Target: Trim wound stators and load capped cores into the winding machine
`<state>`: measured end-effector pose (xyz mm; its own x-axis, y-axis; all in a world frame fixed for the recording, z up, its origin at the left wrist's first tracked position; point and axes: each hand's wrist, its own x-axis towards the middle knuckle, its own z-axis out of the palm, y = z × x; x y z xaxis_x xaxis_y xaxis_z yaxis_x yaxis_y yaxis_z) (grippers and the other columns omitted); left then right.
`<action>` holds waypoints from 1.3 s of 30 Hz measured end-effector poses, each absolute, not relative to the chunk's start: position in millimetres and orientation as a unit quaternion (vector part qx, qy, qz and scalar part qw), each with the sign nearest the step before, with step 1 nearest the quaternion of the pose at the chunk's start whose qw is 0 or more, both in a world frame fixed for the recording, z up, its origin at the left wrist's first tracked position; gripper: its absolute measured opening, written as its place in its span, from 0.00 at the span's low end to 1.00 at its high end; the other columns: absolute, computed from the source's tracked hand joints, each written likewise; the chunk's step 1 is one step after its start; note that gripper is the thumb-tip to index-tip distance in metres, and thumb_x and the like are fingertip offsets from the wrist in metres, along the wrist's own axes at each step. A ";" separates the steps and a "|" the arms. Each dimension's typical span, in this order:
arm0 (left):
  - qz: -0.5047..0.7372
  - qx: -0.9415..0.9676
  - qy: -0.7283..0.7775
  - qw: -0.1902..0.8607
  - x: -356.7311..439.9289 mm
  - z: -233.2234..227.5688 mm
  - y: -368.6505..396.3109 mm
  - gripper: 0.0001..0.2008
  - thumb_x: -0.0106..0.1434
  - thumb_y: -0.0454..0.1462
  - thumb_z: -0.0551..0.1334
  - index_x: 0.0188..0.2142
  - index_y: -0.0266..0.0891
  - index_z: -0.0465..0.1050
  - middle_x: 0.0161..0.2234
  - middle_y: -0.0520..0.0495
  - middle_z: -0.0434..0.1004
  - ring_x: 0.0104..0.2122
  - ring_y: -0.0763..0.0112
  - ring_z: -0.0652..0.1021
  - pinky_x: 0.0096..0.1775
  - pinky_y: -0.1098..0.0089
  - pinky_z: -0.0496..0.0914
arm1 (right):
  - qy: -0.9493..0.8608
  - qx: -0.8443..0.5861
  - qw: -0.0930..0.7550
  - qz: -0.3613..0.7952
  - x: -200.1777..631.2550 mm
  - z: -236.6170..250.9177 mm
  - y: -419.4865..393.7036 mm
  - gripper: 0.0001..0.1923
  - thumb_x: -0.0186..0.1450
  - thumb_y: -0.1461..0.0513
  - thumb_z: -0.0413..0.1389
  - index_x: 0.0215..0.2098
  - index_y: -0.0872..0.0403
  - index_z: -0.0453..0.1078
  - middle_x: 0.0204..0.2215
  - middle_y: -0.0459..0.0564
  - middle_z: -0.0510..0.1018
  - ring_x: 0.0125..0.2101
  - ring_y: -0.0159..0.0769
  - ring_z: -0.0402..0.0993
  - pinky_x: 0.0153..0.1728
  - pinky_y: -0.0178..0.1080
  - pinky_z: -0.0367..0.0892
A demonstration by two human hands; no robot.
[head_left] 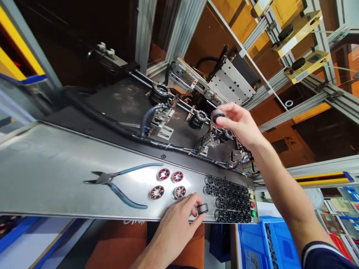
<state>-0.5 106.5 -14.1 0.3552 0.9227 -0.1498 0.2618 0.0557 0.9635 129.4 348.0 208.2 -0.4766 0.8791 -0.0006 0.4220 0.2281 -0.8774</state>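
Note:
My right hand point(241, 122) is raised over the machine and pinches a dark ring-shaped motor stator core point(217, 116) between thumb and fingers. Low over the metal tray point(56, 168), my left hand point(182, 215) has its thumb and fingers closed about another grey-and-black stator core point(202, 209). Beyond the left knuckles lie several wound stators, among them one with copper-coloured coils point(156, 192) and one with red-looking coils point(163, 174). Rows of black stator cores point(232, 201) stand close together at the tray's right end.
Cutting pliers point(105, 178) with blue handles lie spread on the tray. Behind it, the machine carries round holders point(198, 118), a steel rod and black cables point(179, 147). Coloured buttons point(252, 204) sit at the tray's right end. Blue bins point(254, 239) stand below right.

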 end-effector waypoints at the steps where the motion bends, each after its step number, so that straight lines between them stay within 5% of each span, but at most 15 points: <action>1: 0.298 0.616 0.480 0.549 -0.9 -12.1 106.7 0.07 0.71 0.32 0.67 0.45 0.47 0.76 0.40 0.54 0.86 0.40 0.64 0.86 0.44 0.65 0.72 | -0.769 -0.457 0.229 0.384 127.5 204.6 373.4 0.27 0.62 0.50 0.80 0.52 0.51 0.80 0.49 0.50 0.88 0.42 0.37 0.87 0.50 0.40 0.85; 7: 0.292 0.615 0.485 0.549 0.2 -11.3 105.0 0.10 0.71 0.30 0.69 0.47 0.48 0.77 0.38 0.54 0.85 0.39 0.64 0.86 0.45 0.66 0.72 | -0.814 -0.517 0.110 0.240 115.3 162.2 471.8 0.15 0.57 0.65 0.78 0.40 0.55 0.83 0.32 0.44 0.86 0.35 0.36 0.82 0.46 0.39 0.80; 14: 0.302 0.634 0.476 0.530 -0.2 -14.5 101.9 0.10 0.69 0.29 0.68 0.45 0.47 0.77 0.39 0.54 0.85 0.37 0.63 0.85 0.40 0.65 0.70 | -0.817 -0.522 0.024 0.245 113.0 159.9 493.3 0.08 0.61 0.67 0.77 0.37 0.55 0.86 0.31 0.46 0.89 0.30 0.35 0.84 0.41 0.37 0.78; 22: 0.304 0.632 0.464 0.541 -0.2 -14.1 102.3 0.11 0.68 0.29 0.69 0.44 0.47 0.76 0.39 0.53 0.85 0.37 0.63 0.85 0.40 0.64 0.71 | -0.807 -0.521 0.016 0.276 109.9 163.5 505.6 0.19 0.54 0.67 0.85 0.32 0.55 0.81 0.26 0.48 0.87 0.26 0.35 0.83 0.33 0.36 0.80; 39: 0.303 0.623 0.467 0.549 -4.8 -5.6 100.4 0.11 0.70 0.28 0.71 0.46 0.46 0.79 0.41 0.54 0.86 0.39 0.65 0.84 0.42 0.65 0.71 | -0.806 -0.529 0.011 0.263 103.4 157.9 519.4 0.14 0.55 0.70 0.85 0.30 0.57 0.86 0.25 0.50 0.86 0.25 0.36 0.84 0.27 0.34 0.80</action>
<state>-4.8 100.4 -5.6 0.3801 0.9150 -0.1351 0.2499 0.0390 0.9675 103.4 519.4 157.9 -0.4393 0.8595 -0.2611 0.8481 0.3010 -0.4361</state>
